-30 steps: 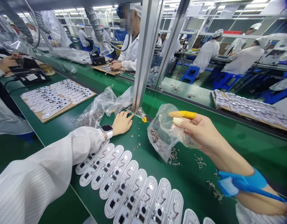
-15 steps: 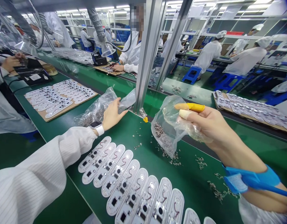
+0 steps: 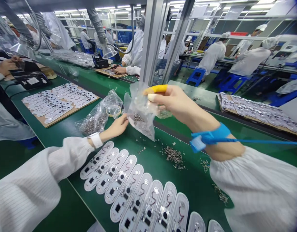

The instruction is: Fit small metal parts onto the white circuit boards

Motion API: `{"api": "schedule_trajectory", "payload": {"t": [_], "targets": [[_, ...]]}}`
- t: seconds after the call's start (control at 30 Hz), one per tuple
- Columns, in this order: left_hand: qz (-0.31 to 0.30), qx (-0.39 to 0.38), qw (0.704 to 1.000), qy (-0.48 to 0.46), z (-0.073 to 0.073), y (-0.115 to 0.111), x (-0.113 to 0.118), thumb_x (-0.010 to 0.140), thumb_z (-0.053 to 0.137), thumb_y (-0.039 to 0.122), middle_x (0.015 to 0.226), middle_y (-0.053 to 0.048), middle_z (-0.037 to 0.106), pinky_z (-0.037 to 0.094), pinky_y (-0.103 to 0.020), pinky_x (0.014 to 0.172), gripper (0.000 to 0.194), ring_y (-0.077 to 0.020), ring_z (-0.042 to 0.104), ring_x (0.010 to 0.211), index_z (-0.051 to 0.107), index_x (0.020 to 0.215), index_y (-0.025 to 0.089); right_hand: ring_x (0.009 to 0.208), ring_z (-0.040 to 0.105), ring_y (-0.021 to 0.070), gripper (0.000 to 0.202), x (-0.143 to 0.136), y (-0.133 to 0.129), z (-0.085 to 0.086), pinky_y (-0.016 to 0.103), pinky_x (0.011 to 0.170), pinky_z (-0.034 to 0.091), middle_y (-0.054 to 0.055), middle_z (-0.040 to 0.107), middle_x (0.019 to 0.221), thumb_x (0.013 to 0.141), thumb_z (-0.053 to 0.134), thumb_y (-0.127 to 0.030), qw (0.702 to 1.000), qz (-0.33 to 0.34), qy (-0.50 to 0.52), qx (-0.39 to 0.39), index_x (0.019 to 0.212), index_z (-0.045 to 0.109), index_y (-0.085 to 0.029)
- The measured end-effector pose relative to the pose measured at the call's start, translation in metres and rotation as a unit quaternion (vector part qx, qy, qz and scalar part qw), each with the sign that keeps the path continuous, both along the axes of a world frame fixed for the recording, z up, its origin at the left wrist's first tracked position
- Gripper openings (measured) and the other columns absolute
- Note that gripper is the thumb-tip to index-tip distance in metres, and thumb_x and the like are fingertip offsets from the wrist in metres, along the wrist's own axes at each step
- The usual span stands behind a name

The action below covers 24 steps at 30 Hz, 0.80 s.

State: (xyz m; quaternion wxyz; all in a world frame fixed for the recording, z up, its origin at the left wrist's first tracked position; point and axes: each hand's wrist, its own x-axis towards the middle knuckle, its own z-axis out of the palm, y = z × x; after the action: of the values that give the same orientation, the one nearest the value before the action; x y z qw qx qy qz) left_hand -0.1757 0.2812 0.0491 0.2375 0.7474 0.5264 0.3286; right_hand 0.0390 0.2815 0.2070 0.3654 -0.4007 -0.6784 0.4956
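My right hand (image 3: 171, 98), with a yellow finger cover, pinches the top of a clear plastic bag (image 3: 144, 125) that has small metal parts at its bottom. Beside that bag's lower left side is my left hand (image 3: 116, 127), its fingers closed near the bag's edge; whether they grip it is hard to tell. A second clear bag of metal parts (image 3: 91, 124) lies on the green table behind my left wrist. Loose metal parts (image 3: 173, 155) form a pile right of the held bag. Nearer me, a slanting row of white oval pieces (image 3: 125, 190) carries small boards and wires.
Boards with white oval pieces lie at the left (image 3: 58, 100) and far right (image 3: 259, 111). A metal post (image 3: 150, 42) rises behind the bag. Smaller piles of metal parts (image 3: 220, 194) lie near my right sleeve. Other people in white work beyond, one person's hands (image 3: 120, 69) across the line.
My right hand has moved left with the bag, uncovering the pile of metal parts. My left hand has come off the other bag and moved right and down, its spread fingers now drawn together.
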Motion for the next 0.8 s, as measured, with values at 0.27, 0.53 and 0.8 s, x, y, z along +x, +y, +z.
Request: {"api": "schedule_trajectory", "payload": {"t": [0.27, 0.53, 0.8], "targets": [[0.053, -0.059, 0.997, 0.028, -0.015, -0.028, -0.049, 0.097, 0.037, 0.032, 0.146, -0.023, 0.035, 0.051, -0.043, 0.092, 0.068, -0.029, 0.052, 0.124, -0.006, 0.149, 0.022, 0.066, 0.064, 0.0181, 0.026, -0.045, 0.059, -0.036, 0.032, 0.065, 0.052, 0.007, 0.07, 0.077, 0.076, 0.058, -0.004, 0.966, -0.039, -0.196, 0.162, 0.098, 0.07, -0.01], [-0.054, -0.045, 0.992, 0.106, 0.0, -0.059, -0.025, 0.095, 0.035, 0.046, 0.146, -0.016, 0.036, 0.043, -0.043, 0.102, 0.057, -0.0283, 0.043, 0.131, 0.024, 0.144, 0.019, 0.092, 0.065, 0.025, 0.034, -0.007, 0.003, -0.049, 0.04, 0.084, 0.051, 0.012, 0.07, 0.105, 0.082, 0.052, -0.015, 0.929, -0.054, -0.26, 0.257, 0.112, 0.066, -0.012], [-0.196, -0.043, 0.964, 0.175, -0.001, -0.037, 0.022, 0.091, 0.047, 0.053, 0.154, -0.014, 0.023, 0.026, -0.041, 0.114, 0.07, -0.0276, 0.023, 0.141, 0.026, 0.145, 0.013, 0.091, 0.069, 0.0256, 0.035, 0.094, -0.057, -0.075, 0.042, 0.081, 0.057, 0.009, 0.073, 0.104, 0.082, 0.057, -0.043, 0.949, -0.149, -0.249, 0.12, 0.106, 0.068, -0.019]]}}
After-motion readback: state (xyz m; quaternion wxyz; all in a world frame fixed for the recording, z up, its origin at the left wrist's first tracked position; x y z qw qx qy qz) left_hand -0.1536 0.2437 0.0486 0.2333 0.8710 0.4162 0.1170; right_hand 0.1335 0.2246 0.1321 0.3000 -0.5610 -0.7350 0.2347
